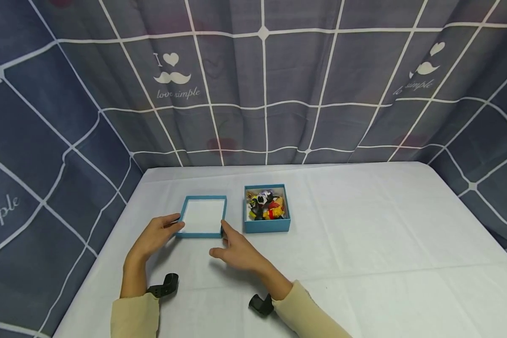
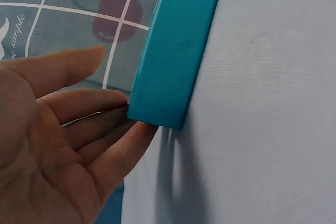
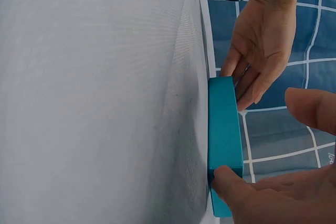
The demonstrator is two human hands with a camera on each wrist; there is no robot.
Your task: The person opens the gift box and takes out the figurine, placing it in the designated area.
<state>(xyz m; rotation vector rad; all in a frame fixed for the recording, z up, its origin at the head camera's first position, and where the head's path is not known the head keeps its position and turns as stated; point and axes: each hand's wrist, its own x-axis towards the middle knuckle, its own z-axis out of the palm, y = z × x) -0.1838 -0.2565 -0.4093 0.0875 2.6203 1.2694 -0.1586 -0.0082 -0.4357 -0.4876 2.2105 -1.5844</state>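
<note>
A shallow square blue lid (image 1: pixel 201 235) lies on the white table with its white inside facing up. At its left side, the fingertips of my left hand (image 1: pixel 153 238) touch the rim. In the left wrist view that thumb stands apart from the blue side (image 2: pixel 173 51), and the fingers are extended. My right hand (image 1: pixel 240 250) touches the lid's near right corner with its fingertips, thumb held away from it. To the right of the lid stands a matching blue box (image 1: pixel 267 226) holding several small colorful figurines (image 1: pixel 273 210), one of them yellow and red.
A white cloth (image 1: pixel 363 234) covers the table. Dark grey-blue curtains with white grid lines (image 1: pixel 232 80) hang behind the table and at both sides. Black wrist-worn devices (image 1: pixel 165 285) sit at both sleeves, low over the cloth.
</note>
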